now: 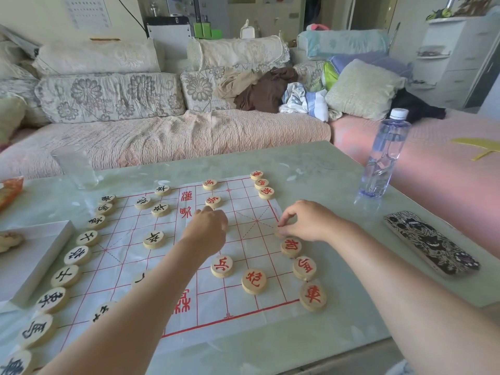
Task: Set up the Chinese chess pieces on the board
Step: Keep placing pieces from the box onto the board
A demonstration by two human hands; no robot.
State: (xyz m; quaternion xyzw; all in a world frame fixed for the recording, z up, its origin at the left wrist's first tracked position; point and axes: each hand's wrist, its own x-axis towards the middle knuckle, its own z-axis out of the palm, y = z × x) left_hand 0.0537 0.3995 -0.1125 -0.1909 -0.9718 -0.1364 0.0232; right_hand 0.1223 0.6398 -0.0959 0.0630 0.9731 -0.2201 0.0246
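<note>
Head view: Over a pale green glass-topped table (338, 334), a person works at a white paper board with a red grid (130, 231). The round wooden pieces lettered in black (77, 255) line the board's left edge. The round wooden pieces lettered in red (304, 267) stand along the right edge in two groups of three, with a gap between them at the palace.

The right hand (305, 220) is at the near end of that gap. Its thumb and forefinger pinch a pale wooden disc (278, 234), mostly hidden, on the edge line just beyond the nearest group. The left hand (208, 228) hangs knuckles-up over the middle of the board, fingers curled down. Whether it holds a piece cannot be told.

The step in hand appears to be filling the red back row. Next, the disc needs seating squarely on its line crossing, and the remaining palace points need their pieces.

A clear plastic water bottle (384, 158) and a phone in a black-and-white patterned case (430, 243) lie to the right, well apart from the board.
</note>
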